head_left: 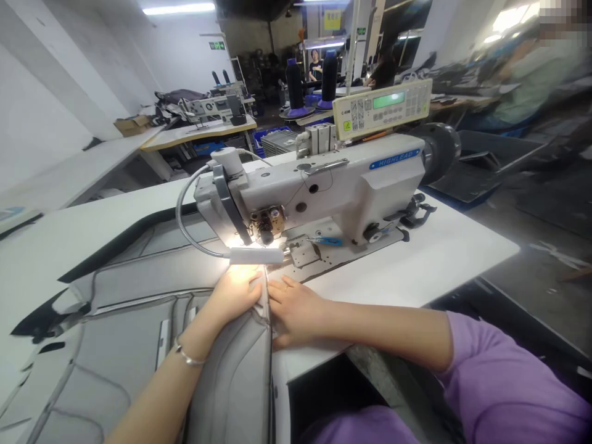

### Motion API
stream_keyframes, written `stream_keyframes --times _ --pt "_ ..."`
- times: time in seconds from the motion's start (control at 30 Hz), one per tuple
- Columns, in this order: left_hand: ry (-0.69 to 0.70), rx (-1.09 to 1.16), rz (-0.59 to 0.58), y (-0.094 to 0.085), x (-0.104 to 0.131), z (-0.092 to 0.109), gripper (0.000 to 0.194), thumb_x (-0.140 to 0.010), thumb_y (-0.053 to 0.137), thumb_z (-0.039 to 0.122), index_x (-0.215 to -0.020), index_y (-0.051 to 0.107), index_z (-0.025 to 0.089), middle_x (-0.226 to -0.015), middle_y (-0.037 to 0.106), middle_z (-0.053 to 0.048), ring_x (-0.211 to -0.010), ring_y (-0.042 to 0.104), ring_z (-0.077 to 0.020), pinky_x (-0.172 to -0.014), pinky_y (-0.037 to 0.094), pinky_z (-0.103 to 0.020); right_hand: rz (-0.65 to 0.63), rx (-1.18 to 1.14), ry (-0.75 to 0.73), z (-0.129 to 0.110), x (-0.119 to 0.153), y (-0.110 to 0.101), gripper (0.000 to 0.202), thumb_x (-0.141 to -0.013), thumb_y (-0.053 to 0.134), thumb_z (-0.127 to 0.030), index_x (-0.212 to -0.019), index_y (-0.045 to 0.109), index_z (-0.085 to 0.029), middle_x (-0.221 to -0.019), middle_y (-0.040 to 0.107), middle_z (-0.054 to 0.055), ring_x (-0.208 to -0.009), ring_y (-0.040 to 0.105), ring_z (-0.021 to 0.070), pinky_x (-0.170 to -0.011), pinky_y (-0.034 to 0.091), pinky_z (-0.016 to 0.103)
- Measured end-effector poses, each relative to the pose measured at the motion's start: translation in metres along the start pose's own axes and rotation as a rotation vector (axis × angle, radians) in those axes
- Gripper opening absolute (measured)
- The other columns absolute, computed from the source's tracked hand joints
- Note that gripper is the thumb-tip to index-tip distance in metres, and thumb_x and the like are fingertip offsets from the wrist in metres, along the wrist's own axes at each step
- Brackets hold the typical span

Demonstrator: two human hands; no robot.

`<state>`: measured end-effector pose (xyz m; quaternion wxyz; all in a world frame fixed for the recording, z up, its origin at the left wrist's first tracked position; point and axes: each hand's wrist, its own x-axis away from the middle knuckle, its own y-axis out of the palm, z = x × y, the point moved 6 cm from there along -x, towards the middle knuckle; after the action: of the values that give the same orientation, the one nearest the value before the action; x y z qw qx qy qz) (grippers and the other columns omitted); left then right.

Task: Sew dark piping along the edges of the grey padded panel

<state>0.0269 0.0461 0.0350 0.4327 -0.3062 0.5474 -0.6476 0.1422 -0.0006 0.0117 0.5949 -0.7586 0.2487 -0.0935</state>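
A large light-grey sewn fabric piece (231,388) with dark piping, seams and pockets lies over the left of the table, one edge running under the sewing machine's (342,179) head. My left hand (238,293) rests flat on the fabric just before the needle area, its fingertips in the bright lamp light. On the right side of the fabric edge, my right hand (300,311) lies palm down with fingers stretched out, fingertips touching the edge and thumb apart. The lamp (256,256) hides the needle and presser foot.
Blue-handled thread snips (328,240) lie on the machine bed. A control panel (383,108) and dark thread cones (295,86) stand behind the machine. Another sewing machine (208,108) is at the back left; a blurred co-worker (541,80) sits at right.
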Motion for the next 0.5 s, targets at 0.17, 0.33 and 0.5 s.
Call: stream_keyframes --times 0.17,0.33,0.5 --pt "-0.035 -0.210 0.028 0.005 0.009 0.008 0.027 -0.086 0.042 0.024 -0.090 0.068 0.017 -0.098 0.064 -0.009 -0.094 0.053 -0.0257 -0.085 0.044 -0.040 0.037 -0.032 0.010 -0.001 0.013 0.004 0.083 -0.073 0.058 -0.067 -0.130 0.051 -0.008 -0.136 0.044 0.018 -0.130 0.033 0.0284 -0.116 0.018 0.049" --pt "-0.050 -0.286 0.123 0.003 0.013 0.012 0.027 -0.086 0.045 0.025 -0.099 0.068 0.019 -0.102 0.062 -0.010 -0.097 0.052 -0.0276 -0.084 0.043 -0.041 0.300 -0.055 -0.117 -0.034 0.048 -0.007 0.030 -0.082 0.057 -0.039 -0.099 0.065 -0.015 -0.142 0.035 0.017 -0.133 0.030 0.0347 -0.110 0.027 0.051" --pt "-0.018 -0.298 0.118 0.004 0.016 0.017 0.024 -0.089 0.042 0.024 -0.084 0.065 0.016 -0.089 0.061 -0.009 -0.087 0.051 -0.0247 -0.077 0.040 -0.038 0.306 -0.083 -0.441 -0.083 0.080 -0.009 0.026 -0.090 0.040 -0.022 -0.081 0.064 -0.016 -0.138 0.044 0.007 -0.133 0.033 0.0252 -0.116 0.023 0.046"
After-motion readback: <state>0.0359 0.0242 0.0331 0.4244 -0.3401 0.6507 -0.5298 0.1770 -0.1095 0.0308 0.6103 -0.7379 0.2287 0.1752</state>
